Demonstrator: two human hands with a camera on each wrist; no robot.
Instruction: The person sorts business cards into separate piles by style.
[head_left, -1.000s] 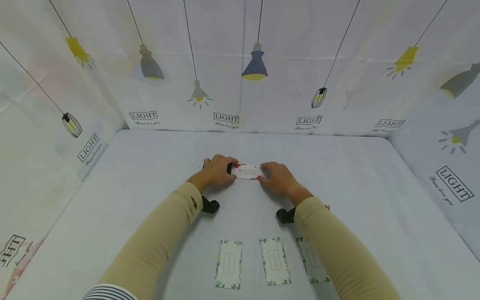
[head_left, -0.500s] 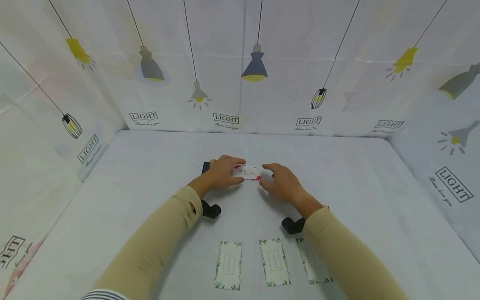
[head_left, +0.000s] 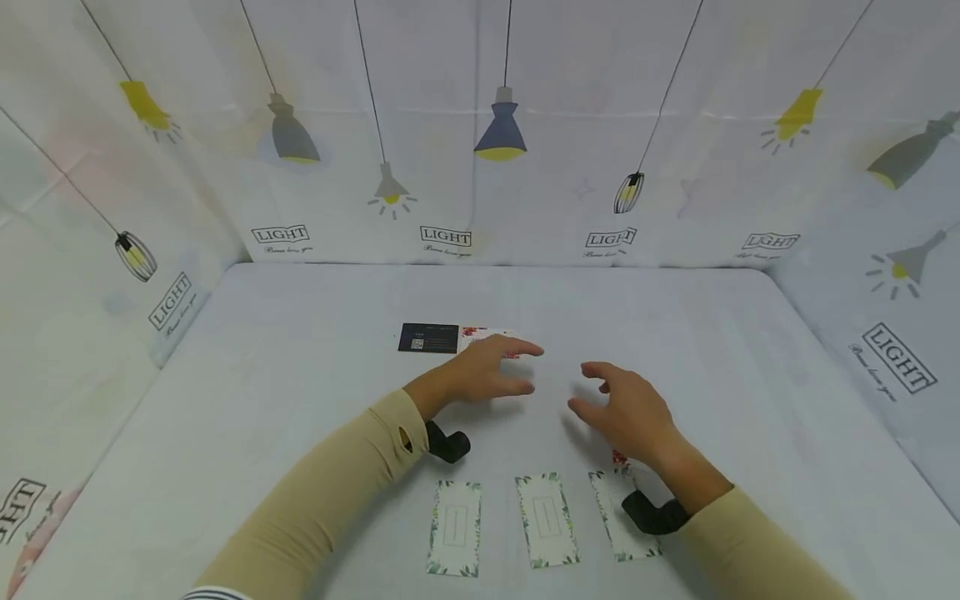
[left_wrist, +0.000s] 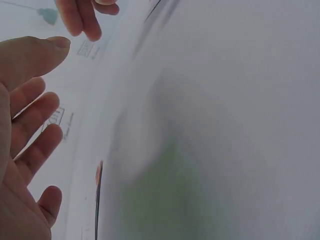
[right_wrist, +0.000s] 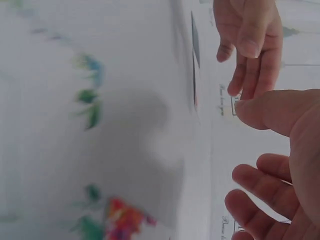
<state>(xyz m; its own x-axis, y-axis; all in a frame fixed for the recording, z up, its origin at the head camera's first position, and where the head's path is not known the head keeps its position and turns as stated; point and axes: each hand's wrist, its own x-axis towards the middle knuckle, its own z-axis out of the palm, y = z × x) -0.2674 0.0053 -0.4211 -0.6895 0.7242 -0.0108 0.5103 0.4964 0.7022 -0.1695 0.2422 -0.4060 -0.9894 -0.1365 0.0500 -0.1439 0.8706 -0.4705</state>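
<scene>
My left hand [head_left: 487,371] hovers over the white tabletop, its fingers extended and holding nothing. Behind it, partly covered by the fingers, lies a white card with red flowers [head_left: 471,333]. A black card [head_left: 427,337] lies end to end with that one on its left. My right hand [head_left: 630,412] is also bare, thumb and fingers spread apart, above the table to the right. Just under its wrist shows the red-flowered corner of another card [head_left: 621,460]. In the right wrist view the left hand [right_wrist: 255,40] faces the right hand [right_wrist: 295,165] across a small gap.
Near the front of the white cloth [head_left: 300,333] lie three upright cards with leafy borders: a left card [head_left: 453,525], a middle card [head_left: 547,521] and a right card [head_left: 615,517], partly hidden by a black wrist mount [head_left: 652,512]. Lamp-printed cloth walls [head_left: 540,208] enclose the table.
Both hands have come off the red-flowered white card and moved back toward the front and right. The card stays beside the black card, which is now uncovered.
</scene>
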